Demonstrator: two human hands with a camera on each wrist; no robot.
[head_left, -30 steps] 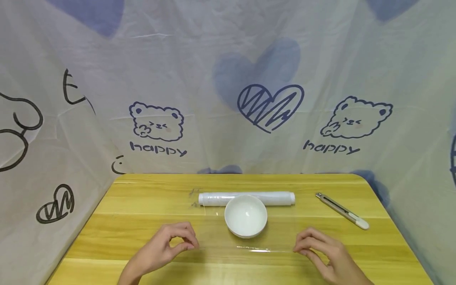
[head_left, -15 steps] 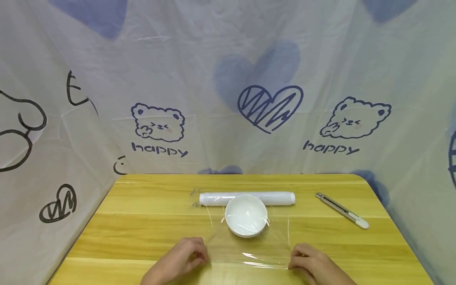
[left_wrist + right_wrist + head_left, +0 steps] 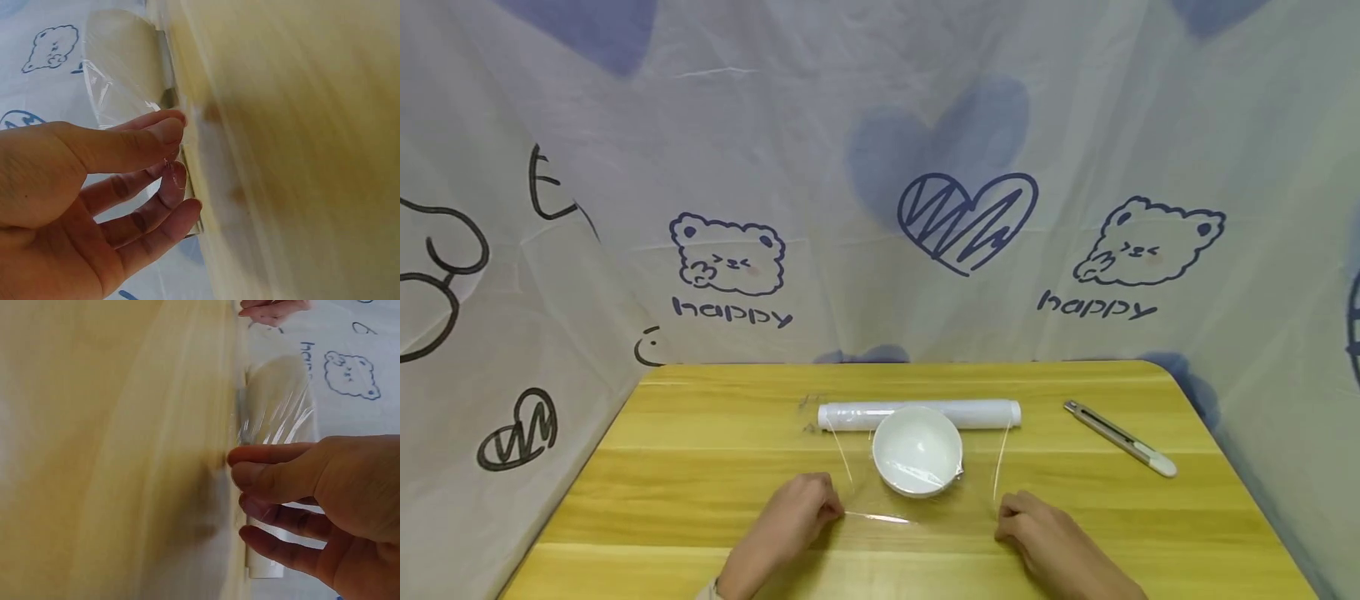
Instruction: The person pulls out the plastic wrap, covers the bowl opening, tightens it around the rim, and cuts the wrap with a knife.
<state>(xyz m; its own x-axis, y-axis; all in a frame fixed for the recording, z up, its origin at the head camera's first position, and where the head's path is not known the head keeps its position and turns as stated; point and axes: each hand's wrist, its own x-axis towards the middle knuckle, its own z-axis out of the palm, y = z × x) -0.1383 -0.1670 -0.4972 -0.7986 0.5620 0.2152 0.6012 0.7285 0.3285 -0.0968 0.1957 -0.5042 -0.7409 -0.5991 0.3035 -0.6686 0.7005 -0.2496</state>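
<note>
A white bowl (image 3: 917,446) sits at mid-table with a clear sheet of cling film (image 3: 880,518) drawn over it toward the person. Left of the bowl, my left hand (image 3: 793,517) pinches the sheet's near left corner between thumb and fingertips. My right hand (image 3: 1045,533) pinches the near right corner, both hands low over the tabletop. In the left wrist view, creased film (image 3: 103,94) stretches across the bowl beyond the thumb. The right wrist view shows wrinkles fanning over the bowl's side (image 3: 269,387). Behind the bowl lies the cling film roll (image 3: 988,414), partly hidden by it.
A utility knife (image 3: 1120,437) with a pale end lies at the right of the wooden table (image 3: 685,450). White cloth (image 3: 850,317) printed with hearts and bears hangs behind the table and along its sides.
Both hands came closer together and toward the person, then moved slightly forward and lower. The film's near edge moved with them, and its sides now slant in toward the bowl.
</note>
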